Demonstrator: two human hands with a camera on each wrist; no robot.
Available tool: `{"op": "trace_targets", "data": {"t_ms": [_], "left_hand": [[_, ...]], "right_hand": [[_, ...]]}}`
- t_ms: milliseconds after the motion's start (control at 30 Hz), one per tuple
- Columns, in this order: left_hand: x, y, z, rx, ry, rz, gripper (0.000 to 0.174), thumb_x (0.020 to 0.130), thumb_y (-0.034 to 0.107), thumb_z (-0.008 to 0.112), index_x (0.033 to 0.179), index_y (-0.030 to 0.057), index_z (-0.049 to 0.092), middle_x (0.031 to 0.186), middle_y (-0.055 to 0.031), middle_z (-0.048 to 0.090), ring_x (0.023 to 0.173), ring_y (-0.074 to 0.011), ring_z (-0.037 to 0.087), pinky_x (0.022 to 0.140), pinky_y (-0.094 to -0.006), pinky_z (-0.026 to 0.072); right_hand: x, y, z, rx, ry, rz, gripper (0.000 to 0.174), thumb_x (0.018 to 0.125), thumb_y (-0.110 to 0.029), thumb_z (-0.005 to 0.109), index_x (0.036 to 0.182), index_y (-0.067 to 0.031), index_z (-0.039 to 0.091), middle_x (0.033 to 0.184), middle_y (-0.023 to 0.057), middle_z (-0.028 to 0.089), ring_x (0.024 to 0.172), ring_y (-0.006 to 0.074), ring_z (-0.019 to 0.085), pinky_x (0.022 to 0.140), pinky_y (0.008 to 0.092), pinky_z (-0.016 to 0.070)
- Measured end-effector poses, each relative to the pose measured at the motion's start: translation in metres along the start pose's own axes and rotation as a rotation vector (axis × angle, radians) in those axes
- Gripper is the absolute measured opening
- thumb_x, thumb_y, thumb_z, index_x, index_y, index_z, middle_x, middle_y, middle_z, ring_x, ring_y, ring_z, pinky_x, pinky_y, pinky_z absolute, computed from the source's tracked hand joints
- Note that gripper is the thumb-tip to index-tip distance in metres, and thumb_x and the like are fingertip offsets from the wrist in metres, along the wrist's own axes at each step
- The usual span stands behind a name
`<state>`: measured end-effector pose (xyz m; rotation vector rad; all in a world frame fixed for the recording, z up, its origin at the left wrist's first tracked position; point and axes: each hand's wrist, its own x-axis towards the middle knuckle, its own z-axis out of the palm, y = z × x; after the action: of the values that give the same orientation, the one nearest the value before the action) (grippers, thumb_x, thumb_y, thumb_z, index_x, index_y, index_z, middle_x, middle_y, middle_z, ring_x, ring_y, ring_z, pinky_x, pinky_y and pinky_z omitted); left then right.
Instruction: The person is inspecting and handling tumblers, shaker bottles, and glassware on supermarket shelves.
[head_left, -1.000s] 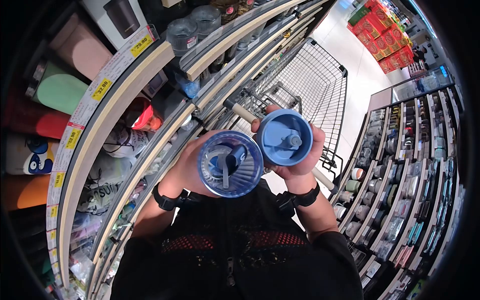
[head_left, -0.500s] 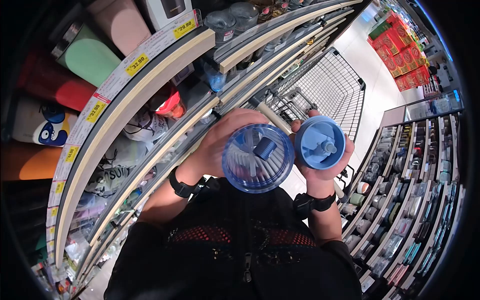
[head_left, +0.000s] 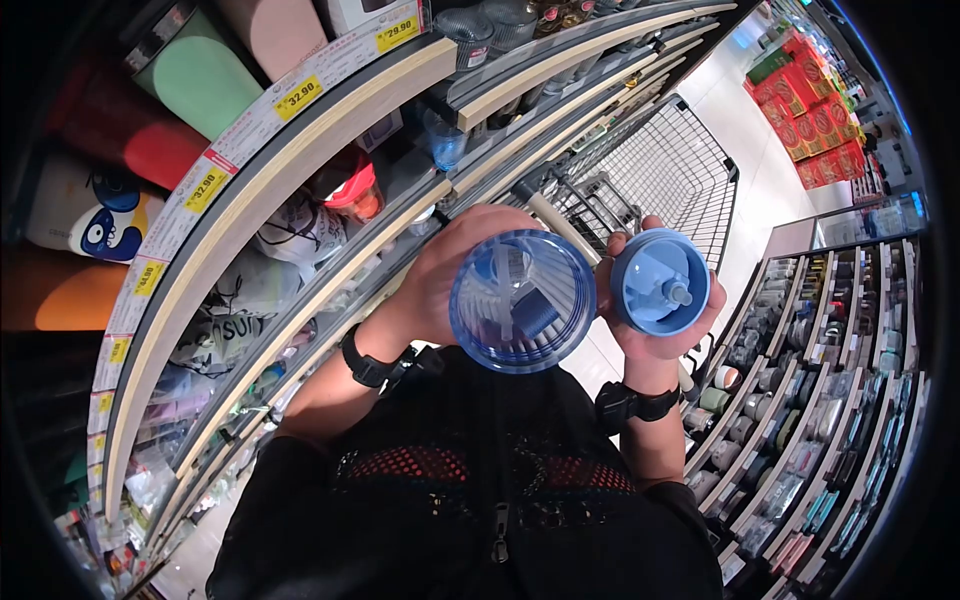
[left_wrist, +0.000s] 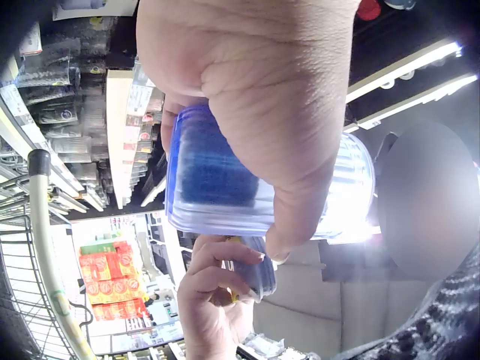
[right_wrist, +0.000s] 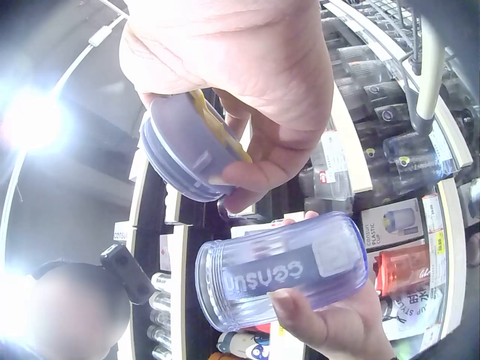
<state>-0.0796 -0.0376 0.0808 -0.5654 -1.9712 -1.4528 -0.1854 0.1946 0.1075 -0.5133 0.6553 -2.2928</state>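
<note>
A clear blue-tinted cup [head_left: 523, 302] is held by my left hand [head_left: 436, 281], its open mouth facing the head camera and a dark blue piece visible inside. In the right wrist view, lettering runs along the side of the cup [right_wrist: 289, 266], and the left hand's [right_wrist: 337, 322] fingers curl round it. My right hand [head_left: 655, 345] grips a round blue lid [head_left: 660, 282], its underside with a small spout toward the head camera. Seen from the right wrist, fingers and thumb pinch the lid [right_wrist: 187, 154] by its edge. Cup and lid are side by side, apart.
Curved shelves with yellow price tags [head_left: 300, 97] and tumblers [head_left: 200, 75] stand at the left. A wire shopping cart [head_left: 690, 180] is beyond the hands. More stocked shelves [head_left: 800, 390] stand at the right, with red boxes [head_left: 815, 125] farther back.
Both hands, with cup and lid, have shifted right and slightly up in the head view. The cup's mouth has turned more toward the camera, and the shelves have shifted in view.
</note>
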Motion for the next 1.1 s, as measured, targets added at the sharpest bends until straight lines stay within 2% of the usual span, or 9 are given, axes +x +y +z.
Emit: {"op": "trace_targets", "data": {"t_ms": [100, 200, 333, 600, 767, 867, 967, 1000, 1100], "left_hand": [[-0.012, 0.002, 0.005, -0.166, 0.047, -0.26, 0.087, 0.06, 0.024, 0.094, 0.133, 0.0021, 0.053, 0.127, -0.0137, 0.062, 0.116, -0.0319, 0.061, 0.102, -0.0417, 0.0469], [-0.012, 0.005, 0.0, 0.137, 0.035, -0.198, 0.094, 0.056, 0.026, 0.097, 0.135, 0.0027, 0.052, 0.128, -0.0126, 0.061, 0.119, -0.029, 0.06, 0.105, -0.04, 0.0454], [-0.016, 0.008, 0.013, -0.173, 0.144, -0.407, 0.093, 0.058, 0.027, 0.099, 0.134, 0.0038, 0.051, 0.126, -0.0103, 0.06, 0.122, -0.0246, 0.057, 0.105, -0.0376, 0.0453], [-0.021, 0.011, 0.017, -0.166, 0.022, -0.359, 0.098, 0.06, 0.033, 0.096, 0.138, 0.0007, 0.048, 0.131, -0.0138, 0.06, 0.122, -0.0266, 0.059, 0.105, -0.0387, 0.0462], [-0.016, 0.004, 0.016, 0.023, -0.018, -0.132, 0.093, 0.06, 0.034, 0.095, 0.136, 0.0006, 0.053, 0.133, -0.0168, 0.059, 0.12, -0.032, 0.059, 0.103, -0.041, 0.0467], [-0.017, 0.003, 0.017, 0.04, -0.044, -0.13, 0.096, 0.058, 0.033, 0.096, 0.137, 0.0005, 0.051, 0.133, -0.0174, 0.059, 0.12, -0.0325, 0.06, 0.103, -0.0413, 0.0472], [-0.015, 0.007, 0.019, -0.014, -0.072, -0.29, 0.097, 0.058, 0.032, 0.096, 0.137, 0.0007, 0.049, 0.13, -0.0158, 0.06, 0.117, -0.0312, 0.061, 0.102, -0.0406, 0.0484], [-0.014, 0.007, 0.02, -0.017, -0.071, -0.29, 0.097, 0.058, 0.032, 0.096, 0.137, 0.0007, 0.049, 0.13, -0.0158, 0.06, 0.117, -0.0312, 0.061, 0.102, -0.0406, 0.0484], [-0.009, 0.011, 0.025, -0.018, -0.157, -0.403, 0.096, 0.057, 0.029, 0.097, 0.136, 0.0026, 0.05, 0.129, -0.0146, 0.061, 0.118, -0.0298, 0.062, 0.101, -0.0406, 0.0488]], "right_hand": [[-0.003, 0.002, -0.003, 0.006, -0.007, 0.007, 0.087, 0.085, -0.064, 0.05, 0.142, 0.0016, 0.046, 0.117, 0.0322, 0.06, 0.067, 0.0336, 0.065, 0.045, 0.0321, 0.0474], [-0.007, 0.003, -0.006, 0.015, -0.019, 0.011, 0.087, 0.085, -0.064, 0.051, 0.142, 0.001, 0.046, 0.118, 0.0319, 0.06, 0.067, 0.0336, 0.065, 0.046, 0.0321, 0.0477], [-0.012, 0.003, -0.006, 0.007, -0.004, 0.014, 0.087, 0.084, -0.065, 0.053, 0.142, 0.0006, 0.046, 0.118, 0.0312, 0.06, 0.069, 0.0333, 0.065, 0.047, 0.0316, 0.0486], [-0.022, -0.002, -0.009, 0.019, 0.027, 0.012, 0.087, 0.084, -0.064, 0.053, 0.142, 0.0006, 0.046, 0.119, 0.0308, 0.06, 0.071, 0.0344, 0.066, 0.048, 0.0322, 0.0488], [-0.021, -0.003, -0.011, 0.014, 0.066, 0.011, 0.087, 0.085, -0.064, 0.051, 0.142, 0.0011, 0.046, 0.12, 0.0305, 0.06, 0.07, 0.0356, 0.066, 0.047, 0.0331, 0.0477], [-0.02, -0.005, -0.011, 0.07, -0.022, 0.032, 0.089, 0.085, -0.065, 0.051, 0.144, 0.0011, 0.043, 0.124, 0.0301, 0.058, 0.08, 0.0369, 0.068, 0.059, 0.0353, 0.0547], [-0.012, -0.027, 0.016, -0.662, 0.075, -0.136, 0.094, 0.079, -0.057, 0.07, 0.145, 0.0002, 0.036, 0.13, 0.0252, 0.055, 0.114, 0.0323, 0.062, 0.098, 0.04, 0.0513], [-0.006, -0.027, 0.031, -0.861, 0.072, -0.294, 0.083, 0.074, -0.045, 0.076, 0.138, 0.0002, 0.048, 0.128, 0.0227, 0.057, 0.114, 0.0305, 0.061, 0.096, 0.0377, 0.0511], [0.022, -0.062, 0.069, -1.578, -0.525, -0.466, 0.062, 0.065, -0.033, 0.076, 0.121, -0.0074, 0.066, 0.121, 0.0182, 0.061, 0.098, 0.0302, 0.064, 0.084, 0.0372, 0.0528]]}}
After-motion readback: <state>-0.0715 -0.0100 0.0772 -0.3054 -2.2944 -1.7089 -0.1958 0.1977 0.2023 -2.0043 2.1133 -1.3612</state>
